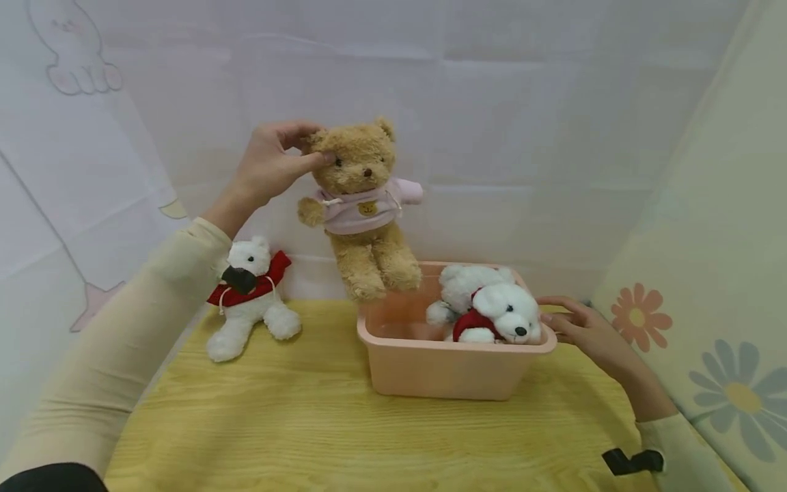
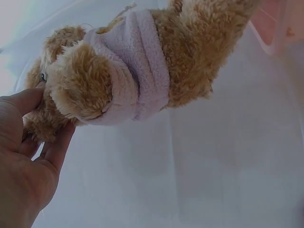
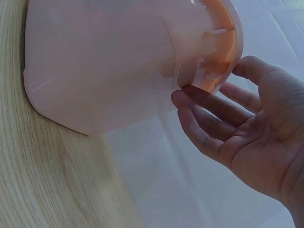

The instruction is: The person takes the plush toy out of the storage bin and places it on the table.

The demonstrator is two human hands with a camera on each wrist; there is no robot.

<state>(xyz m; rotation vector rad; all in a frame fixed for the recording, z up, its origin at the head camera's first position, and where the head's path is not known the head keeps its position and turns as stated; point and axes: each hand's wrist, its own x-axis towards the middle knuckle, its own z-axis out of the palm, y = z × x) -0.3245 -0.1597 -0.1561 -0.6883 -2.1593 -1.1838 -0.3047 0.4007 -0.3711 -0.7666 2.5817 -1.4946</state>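
My left hand (image 1: 270,160) grips a tan teddy bear (image 1: 363,212) in a light pink top by the side of its head, thumb near one eye. The bear hangs upright, its feet above the left part of a pink plastic bin (image 1: 439,372). In the left wrist view, fingers and thumb pinch the bear's fur (image 2: 80,80). With thumb and fingers, my right hand (image 1: 581,335) holds the bin's right rim, as the right wrist view also shows (image 3: 237,118). Inside the bin, on the right, lies a white stuffed dog (image 1: 507,311) with red clothing, against another white plush (image 1: 470,283).
A white stuffed bear (image 1: 252,307) in a red top sits on the wooden table (image 1: 277,424) at the left, partly hidden by a black item near my left wrist. White cloth (image 1: 492,137) hangs behind, and a flower-printed panel (image 1: 707,273) stands at the right.
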